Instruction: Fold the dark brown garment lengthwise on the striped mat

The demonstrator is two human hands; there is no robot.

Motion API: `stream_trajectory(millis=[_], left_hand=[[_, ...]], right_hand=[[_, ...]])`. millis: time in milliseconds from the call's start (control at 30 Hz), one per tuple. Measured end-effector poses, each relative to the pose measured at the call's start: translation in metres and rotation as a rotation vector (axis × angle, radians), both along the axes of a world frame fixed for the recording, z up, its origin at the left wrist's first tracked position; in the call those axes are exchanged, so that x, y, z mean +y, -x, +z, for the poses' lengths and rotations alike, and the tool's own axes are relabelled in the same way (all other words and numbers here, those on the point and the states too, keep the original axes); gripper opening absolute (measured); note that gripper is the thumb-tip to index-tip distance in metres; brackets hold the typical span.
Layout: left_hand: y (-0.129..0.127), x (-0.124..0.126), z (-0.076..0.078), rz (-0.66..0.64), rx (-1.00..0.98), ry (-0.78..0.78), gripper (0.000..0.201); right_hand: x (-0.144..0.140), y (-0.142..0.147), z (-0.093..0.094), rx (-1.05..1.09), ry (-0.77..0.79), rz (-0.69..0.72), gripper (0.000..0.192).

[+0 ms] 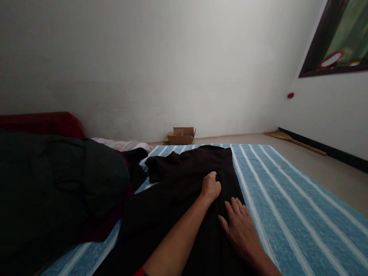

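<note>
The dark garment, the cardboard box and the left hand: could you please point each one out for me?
dark garment [184,168]: head view, on its upper spread cloth.
cardboard box [181,137]: head view, on its front wall.
left hand [211,187]: head view, on the back of the closed hand.

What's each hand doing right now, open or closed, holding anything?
Left hand: closed, pinching a fold of the black garment.
Right hand: open, flat on the black garment, holding nothing.

Head-worn view, forward and down, close over striped bedding [287,207]
</note>
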State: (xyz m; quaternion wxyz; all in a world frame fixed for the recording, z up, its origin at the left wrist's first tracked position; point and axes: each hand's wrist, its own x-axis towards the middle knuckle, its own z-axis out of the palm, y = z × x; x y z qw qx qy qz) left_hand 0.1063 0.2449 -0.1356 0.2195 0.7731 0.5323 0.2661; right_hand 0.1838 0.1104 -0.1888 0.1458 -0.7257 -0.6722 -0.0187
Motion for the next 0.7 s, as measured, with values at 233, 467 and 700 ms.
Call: stream_trajectory(millis=[233,467,700], left_hand=[[0.0,0.001,-0.007,-0.003,0.032,-0.012,0.046],[0.001,-0.01,-0.013,-0.007,0.099,-0.045,0.045],[0.001,-0.011,-0.018,-0.013,0.128,-0.057,0.041]], right_hand=[[0.001,0.0,0.001,0.008,0.011,-0.008,0.057],[0.001,-0.001,-0.001,-0.007,-0.007,-0.012,0.057],[0.0,-0.001,0.001,-0.013,-0.006,-0.036,0.059]])
